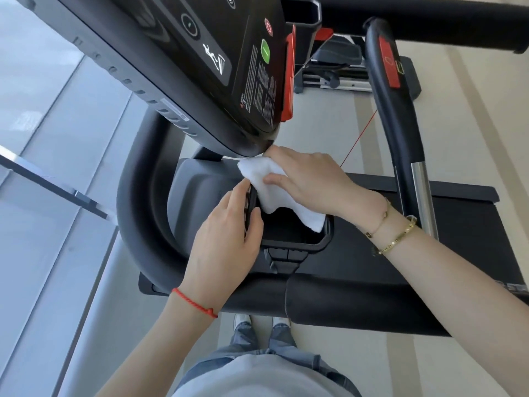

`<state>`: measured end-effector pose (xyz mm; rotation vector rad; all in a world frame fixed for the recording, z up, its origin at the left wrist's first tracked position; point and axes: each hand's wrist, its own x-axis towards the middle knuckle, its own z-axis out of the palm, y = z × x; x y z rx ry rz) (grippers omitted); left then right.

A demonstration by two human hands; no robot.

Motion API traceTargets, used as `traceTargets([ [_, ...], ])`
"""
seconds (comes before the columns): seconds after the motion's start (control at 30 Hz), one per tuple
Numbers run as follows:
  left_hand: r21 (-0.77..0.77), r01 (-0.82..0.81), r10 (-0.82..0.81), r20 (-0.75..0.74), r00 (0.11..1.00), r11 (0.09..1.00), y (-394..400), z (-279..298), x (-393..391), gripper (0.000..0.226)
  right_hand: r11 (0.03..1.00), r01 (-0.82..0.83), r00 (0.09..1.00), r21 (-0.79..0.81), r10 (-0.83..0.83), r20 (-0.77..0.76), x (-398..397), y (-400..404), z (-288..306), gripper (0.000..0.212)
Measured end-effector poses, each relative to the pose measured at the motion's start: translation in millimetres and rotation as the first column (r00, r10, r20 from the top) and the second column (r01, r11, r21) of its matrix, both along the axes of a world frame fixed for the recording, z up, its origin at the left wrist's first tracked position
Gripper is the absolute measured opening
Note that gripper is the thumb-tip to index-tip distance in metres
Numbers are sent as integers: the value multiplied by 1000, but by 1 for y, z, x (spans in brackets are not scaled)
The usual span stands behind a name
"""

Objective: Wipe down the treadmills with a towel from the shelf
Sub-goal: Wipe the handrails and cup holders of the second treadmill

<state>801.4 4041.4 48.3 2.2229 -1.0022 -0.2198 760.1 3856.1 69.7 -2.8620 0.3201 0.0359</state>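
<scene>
A small white towel (267, 186) lies over the far edge of a black open-topped holder (297, 239) on the treadmill's front bar, just below the console's lower corner. My right hand (307, 179) holds the towel, thumb on top and fingers tucked behind it against the console edge. My left hand (226, 242) grips the holder's left rim with curled fingers. The black console (183, 61), with a green button and a red safety clip, tilts above both hands.
A curved black handrail (137, 202) wraps round the left; another with a chrome section (420, 181) rises on the right. The black belt deck (446, 239) lies below. A red safety cord (359, 138) hangs past my right hand. Another machine stands behind, top right.
</scene>
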Motion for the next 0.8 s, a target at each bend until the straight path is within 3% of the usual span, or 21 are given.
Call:
traceTargets([
  [0.1,-3,-8,8,-4,1000,1000,0,1,-1,42,998,26,999,-63,-23,47,-6,-1,-4,39],
  [0.33,-4,-1,1,3,1000,1000,0,1,-1,51,929,300,952,216,-307,-2,-42,-13,-5,32],
  [0.63,5,-8,8,64,998,1000,-1,-1,-1,51,821,491,862,290,-506,-28,-53,7,-14,32],
  [0.8,18,6,-7,79,997,1000,-1,-2,-1,51,825,464,882,322,-466,-76,-40,3,-5,26],
])
